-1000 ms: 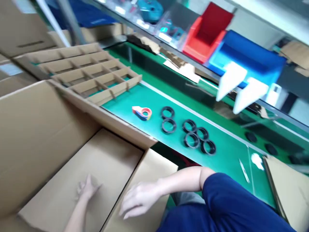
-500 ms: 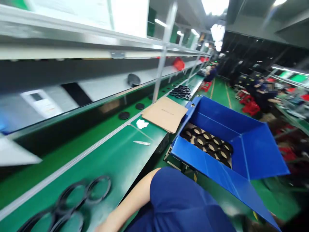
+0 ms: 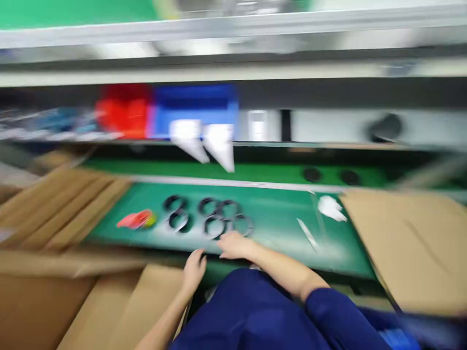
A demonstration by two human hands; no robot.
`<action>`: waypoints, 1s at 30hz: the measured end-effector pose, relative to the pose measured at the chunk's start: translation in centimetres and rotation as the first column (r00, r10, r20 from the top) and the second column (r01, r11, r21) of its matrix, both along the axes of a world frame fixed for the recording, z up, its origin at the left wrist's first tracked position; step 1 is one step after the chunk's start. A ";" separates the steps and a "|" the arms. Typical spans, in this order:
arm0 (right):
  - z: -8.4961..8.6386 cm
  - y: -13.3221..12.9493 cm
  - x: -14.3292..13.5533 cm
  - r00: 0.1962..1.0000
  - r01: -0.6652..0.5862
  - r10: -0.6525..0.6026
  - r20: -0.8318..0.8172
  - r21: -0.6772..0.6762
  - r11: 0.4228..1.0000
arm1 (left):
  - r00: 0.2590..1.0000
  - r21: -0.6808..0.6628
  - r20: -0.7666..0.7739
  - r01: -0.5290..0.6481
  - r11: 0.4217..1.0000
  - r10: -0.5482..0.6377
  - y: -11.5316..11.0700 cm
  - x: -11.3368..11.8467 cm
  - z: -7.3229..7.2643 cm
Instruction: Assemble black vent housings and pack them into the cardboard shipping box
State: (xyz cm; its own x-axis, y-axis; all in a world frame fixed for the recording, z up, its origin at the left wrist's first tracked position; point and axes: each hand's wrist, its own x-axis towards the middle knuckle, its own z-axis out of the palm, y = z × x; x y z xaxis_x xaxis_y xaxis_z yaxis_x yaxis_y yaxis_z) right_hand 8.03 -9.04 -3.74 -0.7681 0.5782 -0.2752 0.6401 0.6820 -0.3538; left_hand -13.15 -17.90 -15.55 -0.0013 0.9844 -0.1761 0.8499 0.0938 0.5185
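Several black rings (image 3: 214, 226) lie in two groups on the green bench (image 3: 277, 243), blurred by motion. My right hand (image 3: 233, 244) is at the near edge of the larger group, its fingertips by the closest ring; whether it grips one is not clear. Left of it, my left hand (image 3: 194, 267) hovers at the bench's front edge with thumb and fingers apart and nothing between them. A pink and yellow object (image 3: 137, 219) lies left of the rings. To the right are a thin white tool (image 3: 308, 235) and a crumpled white piece (image 3: 332, 208).
Cardboard boxes (image 3: 120, 301) stand at the lower left, with a cardboard stack (image 3: 408, 248) on the right. On the shelf behind sit a red bin (image 3: 126, 112), a blue bin (image 3: 195, 104) and a dark round object (image 3: 386, 128). Two black discs (image 3: 312, 174) lie at the back.
The view has swung left from the aisle and blue box to face the bench. Both hands are now in sight near the rings; earlier only one arm showed, its hand mostly cut off.
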 end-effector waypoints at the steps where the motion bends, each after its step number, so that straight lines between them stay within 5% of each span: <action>1: -1.4 0.0 -0.7 0.998 -0.060 0.061 0.006 -0.044 0.997 | 0.997 0.011 0.033 -0.076 0.997 0.076 -1.3 -0.4 -0.1; 3: -4.4 1.3 -2.8 0.978 -0.206 0.208 0.000 -0.149 0.967 | 0.960 0.035 0.055 -0.275 0.961 0.273 -2.7 -2.3 -0.8; 7: -8.8 5.7 -9.0 0.847 -0.477 0.523 0.096 -0.297 0.827 | 0.748 0.076 0.008 -0.662 0.746 0.663 -6.7 -7.3 -2.4; 10: -10.1 8.2 -14.2 0.790 -0.530 0.588 0.173 -0.289 0.797 | 0.613 0.108 -0.020 -0.784 0.611 0.790 -9.9 -10.2 -2.6; 13: -10.1 11.3 -20.1 0.811 -0.510 0.554 0.189 -0.235 0.827 | 0.532 0.022 -0.108 -0.843 0.537 0.840 -10.6 -13.9 -2.7; 19: -9.8 17.6 -33.7 0.848 -0.481 0.505 0.161 -0.164 0.861 | 0.601 -0.382 -0.251 -0.782 0.493 0.759 -8.1 -18.9 -5.4; 26: -11.9 23.5 -55.3 0.926 -0.354 0.351 0.137 0.003 0.935 | 0.594 -0.286 -0.264 -0.800 0.527 0.759 -9.9 -17.9 -10.7; 30: -13.7 24.8 -67.1 0.948 -0.315 0.306 0.088 0.126 0.941 | 0.592 -0.290 -0.236 -0.800 0.525 0.771 -10.9 -17.4 -13.3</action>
